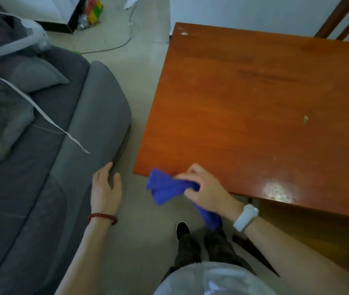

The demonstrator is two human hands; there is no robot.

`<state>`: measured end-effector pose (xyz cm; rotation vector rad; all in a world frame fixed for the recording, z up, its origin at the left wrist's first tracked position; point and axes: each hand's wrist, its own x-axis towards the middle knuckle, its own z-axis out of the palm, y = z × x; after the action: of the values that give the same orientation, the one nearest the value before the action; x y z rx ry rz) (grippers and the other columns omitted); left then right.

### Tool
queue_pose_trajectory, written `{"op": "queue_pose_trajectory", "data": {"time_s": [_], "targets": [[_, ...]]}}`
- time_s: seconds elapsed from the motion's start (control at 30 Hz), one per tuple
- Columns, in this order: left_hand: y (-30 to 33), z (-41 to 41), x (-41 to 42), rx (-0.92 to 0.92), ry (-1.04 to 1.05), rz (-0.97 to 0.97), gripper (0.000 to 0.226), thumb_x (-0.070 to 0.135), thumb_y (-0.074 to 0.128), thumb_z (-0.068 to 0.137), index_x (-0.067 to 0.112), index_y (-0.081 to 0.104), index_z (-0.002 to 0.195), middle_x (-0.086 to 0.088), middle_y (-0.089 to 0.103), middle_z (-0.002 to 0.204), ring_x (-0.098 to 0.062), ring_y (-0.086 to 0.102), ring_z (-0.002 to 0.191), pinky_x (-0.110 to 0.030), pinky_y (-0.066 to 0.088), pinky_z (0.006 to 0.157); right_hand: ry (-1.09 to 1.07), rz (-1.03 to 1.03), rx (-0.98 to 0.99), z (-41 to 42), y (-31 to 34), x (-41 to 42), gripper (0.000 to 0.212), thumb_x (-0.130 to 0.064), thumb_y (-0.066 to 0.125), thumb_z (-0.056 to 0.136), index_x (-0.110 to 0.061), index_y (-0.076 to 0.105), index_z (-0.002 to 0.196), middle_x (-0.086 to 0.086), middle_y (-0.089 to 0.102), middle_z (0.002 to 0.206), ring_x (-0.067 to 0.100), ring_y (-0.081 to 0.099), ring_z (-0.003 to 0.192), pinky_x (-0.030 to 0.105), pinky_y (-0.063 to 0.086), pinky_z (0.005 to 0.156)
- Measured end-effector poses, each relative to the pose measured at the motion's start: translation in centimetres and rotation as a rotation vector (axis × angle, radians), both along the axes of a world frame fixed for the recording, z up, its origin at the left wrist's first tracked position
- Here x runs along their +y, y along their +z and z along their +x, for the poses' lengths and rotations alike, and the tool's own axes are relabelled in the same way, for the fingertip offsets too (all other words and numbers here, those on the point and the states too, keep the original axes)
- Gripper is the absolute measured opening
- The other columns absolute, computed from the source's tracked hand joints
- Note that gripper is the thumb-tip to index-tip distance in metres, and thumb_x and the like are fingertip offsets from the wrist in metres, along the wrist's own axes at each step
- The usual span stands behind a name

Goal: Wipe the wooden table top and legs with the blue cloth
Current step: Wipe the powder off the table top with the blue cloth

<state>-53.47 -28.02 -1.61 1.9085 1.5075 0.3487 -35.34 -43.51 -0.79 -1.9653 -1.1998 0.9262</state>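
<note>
The wooden table (243,116) fills the right half of the view, its reddish top bare except for a small greenish speck (305,119) and a white chip near the far left corner. My right hand (205,189) grips the bunched blue cloth (165,188) at the table's near left corner, over the front edge. Part of the cloth hangs down below my wrist. My left hand (105,185) hangs loose beside the sofa arm, fingers relaxed and holding nothing. The table legs are hidden under the top.
A grey sofa (41,145) with cushions and a white strap stands at the left, leaving a narrow strip of floor (141,92) between it and the table. A wooden chair back (348,20) stands behind the table. A cable and clutter lie on the far floor.
</note>
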Motion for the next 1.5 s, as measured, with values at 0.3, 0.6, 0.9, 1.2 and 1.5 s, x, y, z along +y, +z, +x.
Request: {"op": "queue_pose_trajectory", "data": {"time_s": [0.3, 0.6, 0.9, 1.2, 1.5], "targets": [[-2.0, 6.4, -5.4, 0.162, -0.39, 0.02, 0.041, 0.028, 0.039, 0.094, 0.02, 0.04, 0.135, -0.003, 0.032, 0.147, -0.023, 0.021, 0.138, -0.044, 0.013, 0.113, -0.466, -0.292, -0.475, 1.1, -2.2, -3.7, 0.052, -0.017, 0.055, 0.082, -0.025, 0.044, 0.133, 0.01, 0.042, 0.117, 0.029, 0.047, 0.107, 0.037, 0.044, 0.08], [-1.3, 8.9, -7.5, 0.331, -0.399, 0.062, 0.038, 0.029, 0.045, 0.091, 0.016, 0.048, 0.126, -0.008, 0.032, 0.144, -0.029, 0.02, 0.134, -0.049, 0.014, 0.11, -0.626, -0.301, -0.599, 10.9, -1.1, -13.3, 0.043, -0.014, 0.051, 0.085, -0.027, 0.055, 0.126, 0.014, 0.044, 0.115, 0.032, 0.049, 0.106, 0.039, 0.046, 0.08], [-1.8, 15.5, -12.0, 0.294, -0.559, -0.002, 0.04, 0.032, 0.041, 0.093, 0.024, 0.042, 0.132, -0.002, 0.022, 0.15, -0.024, 0.011, 0.139, -0.047, 0.01, 0.111, -0.452, -0.378, -0.478, 8.1, -1.7, -13.3, 0.058, -0.01, 0.049, 0.083, -0.021, 0.036, 0.139, 0.015, 0.039, 0.126, 0.033, 0.042, 0.115, 0.041, 0.042, 0.092], [1.6, 20.8, -17.2, 0.247, -0.568, -0.075, 0.038, 0.026, 0.049, 0.089, 0.02, 0.048, 0.127, -0.009, 0.035, 0.142, -0.032, 0.031, 0.129, -0.049, 0.025, 0.105, -0.146, -0.441, -0.177, 14.2, 9.6, -20.1, 0.035, -0.013, 0.049, 0.089, -0.014, 0.051, 0.124, 0.012, 0.051, 0.106, 0.029, 0.052, 0.091, 0.04, 0.041, 0.081], [15.5, 32.9, -37.1, -0.132, -1.068, 0.284, 0.034, 0.025, 0.046, 0.091, 0.014, 0.052, 0.122, -0.008, 0.054, 0.125, -0.023, 0.05, 0.116, -0.038, 0.042, 0.098, -0.701, -0.295, -0.475, 18.1, 18.1, -43.0, 0.033, -0.024, 0.053, 0.089, -0.018, 0.05, 0.121, 0.008, 0.045, 0.108, 0.03, 0.056, 0.09, 0.041, 0.045, 0.081]]}}
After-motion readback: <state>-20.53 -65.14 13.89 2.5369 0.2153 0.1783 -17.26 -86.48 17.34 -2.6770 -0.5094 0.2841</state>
